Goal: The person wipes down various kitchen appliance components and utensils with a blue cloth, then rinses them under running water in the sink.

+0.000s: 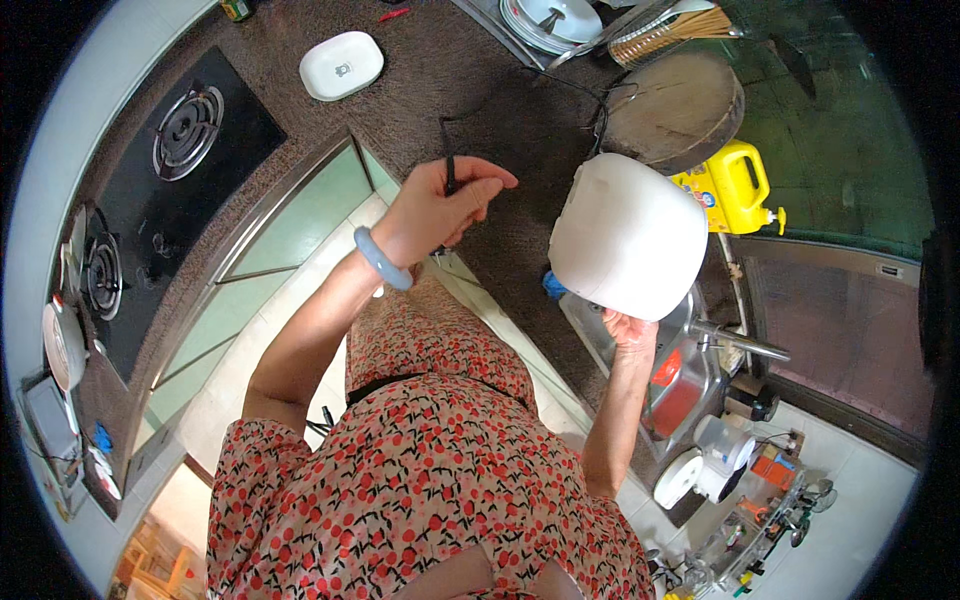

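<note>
My left hand (442, 206), with a pale blue bangle (382, 259) at its wrist, pinches a black cord (448, 142) between thumb and fingers. The cord runs across the dark speckled countertop (517, 142) towards a white rounded appliance (630, 232). That appliance is tilted above the counter, beside the sink. My right hand (628, 328) grips its near lower edge; most of those fingers are hidden behind the white body. What kind of appliance it is cannot be told from this side.
A round wooden chopping board (675, 109) and a yellow pump jug (739, 187) stand beyond the appliance. The steel sink (592, 330) with its tap (739, 339) lies at the right. A white dish (342, 66) sits near the gas hob (180, 195). Stacked plates (551, 22) are at the back.
</note>
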